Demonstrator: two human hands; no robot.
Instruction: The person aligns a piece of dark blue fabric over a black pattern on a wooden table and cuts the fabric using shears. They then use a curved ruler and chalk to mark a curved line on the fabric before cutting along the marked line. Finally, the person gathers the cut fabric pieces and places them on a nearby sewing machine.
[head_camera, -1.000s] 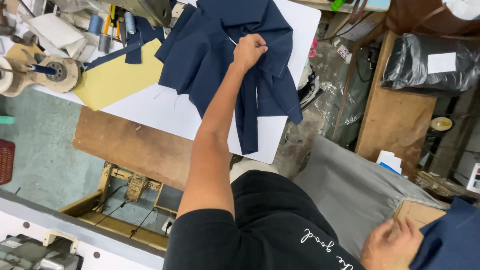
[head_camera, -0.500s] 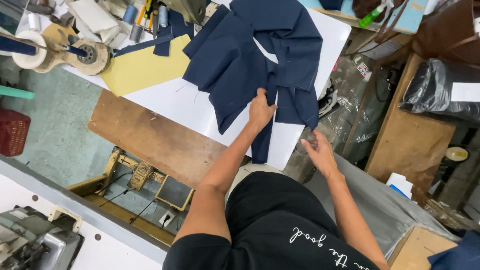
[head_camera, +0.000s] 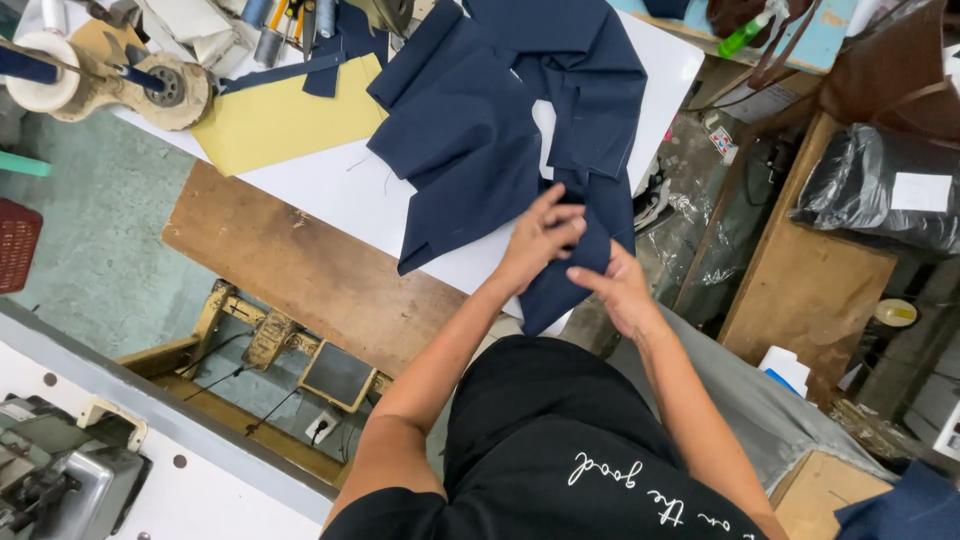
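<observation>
Currently both hands are closing on the navy fabric piece (head_camera: 480, 140) lying on the white table (head_camera: 330, 190), its long axis running away from them: left hand (head_camera: 540, 238) pinching its near tail, right hand (head_camera: 622, 290) gripping beside it.

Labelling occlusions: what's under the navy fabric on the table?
The navy fabric lies on a white tabletop, which shows through a gap in it. Both hands, left and right, grip its near edge. Anything beneath the rest is hidden.
</observation>
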